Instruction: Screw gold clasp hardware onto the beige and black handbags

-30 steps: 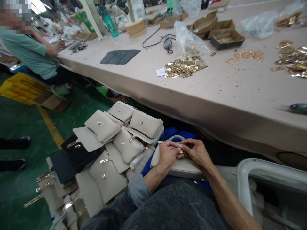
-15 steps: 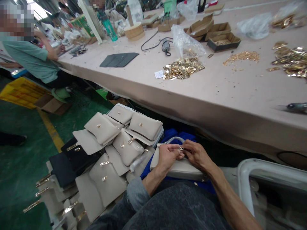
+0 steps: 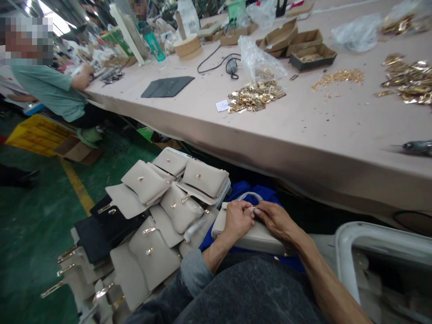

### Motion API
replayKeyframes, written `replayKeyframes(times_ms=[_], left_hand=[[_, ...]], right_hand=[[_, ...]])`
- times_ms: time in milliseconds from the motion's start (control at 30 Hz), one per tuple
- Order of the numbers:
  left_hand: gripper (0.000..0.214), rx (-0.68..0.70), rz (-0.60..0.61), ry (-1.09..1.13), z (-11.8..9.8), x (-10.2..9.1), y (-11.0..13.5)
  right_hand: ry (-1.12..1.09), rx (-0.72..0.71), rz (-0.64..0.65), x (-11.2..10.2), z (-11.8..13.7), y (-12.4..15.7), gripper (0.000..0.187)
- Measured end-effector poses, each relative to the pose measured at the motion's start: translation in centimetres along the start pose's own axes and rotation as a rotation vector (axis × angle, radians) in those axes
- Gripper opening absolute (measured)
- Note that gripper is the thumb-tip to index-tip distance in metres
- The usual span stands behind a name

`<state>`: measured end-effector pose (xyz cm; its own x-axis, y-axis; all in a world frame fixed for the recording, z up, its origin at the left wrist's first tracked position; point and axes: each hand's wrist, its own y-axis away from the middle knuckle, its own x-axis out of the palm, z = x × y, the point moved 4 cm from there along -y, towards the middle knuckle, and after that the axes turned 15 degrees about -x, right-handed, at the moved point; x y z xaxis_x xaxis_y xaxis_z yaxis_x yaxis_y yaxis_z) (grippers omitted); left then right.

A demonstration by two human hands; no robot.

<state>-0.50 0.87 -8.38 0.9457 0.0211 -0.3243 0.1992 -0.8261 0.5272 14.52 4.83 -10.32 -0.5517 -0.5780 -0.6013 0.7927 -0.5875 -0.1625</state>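
A beige handbag (image 3: 261,239) lies across my lap, its curved handle (image 3: 249,195) wrapped in clear film. My left hand (image 3: 238,219) is closed at the upper edge of the bag, its fingers bent inward. My right hand (image 3: 275,218) meets it from the other side, thumb and fingers pinched together. Between the fingertips sits the bag's small metal clasp (image 3: 254,207), mostly covered by the fingers. Blue cloth (image 3: 241,188) spreads beneath the bag.
To my left, beige bags (image 3: 153,256) with gold clasps and black ones (image 3: 92,238) are stacked. Gold metal plates (image 3: 256,96) lie on the table (image 3: 303,155), with a screwdriver-like tool (image 3: 418,147) at right. A white-rimmed bin (image 3: 346,256) stands right of me. A co-worker (image 3: 50,85) sits far left.
My left fingers have curled in further and now cover more of the clasp. The right hand has shifted slightly, staying at the same spot on the bag. The view has turned a little.
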Motion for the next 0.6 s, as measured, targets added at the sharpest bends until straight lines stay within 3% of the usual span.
replayKeyframes(times_ms=[333, 600], left_hand=[[0.023, 0.22, -0.163, -0.464, -2.2, -0.4, 1.0], [0.024, 0.101, -0.078, -0.54, -2.8, -0.4, 0.5]], right_hand=[[0.123, -0.05, -0.041, 0.6, -0.3, 0.2, 0.033], [0.005, 0.051, -0.07, 0.1, 0.6, -0.1, 0.038]])
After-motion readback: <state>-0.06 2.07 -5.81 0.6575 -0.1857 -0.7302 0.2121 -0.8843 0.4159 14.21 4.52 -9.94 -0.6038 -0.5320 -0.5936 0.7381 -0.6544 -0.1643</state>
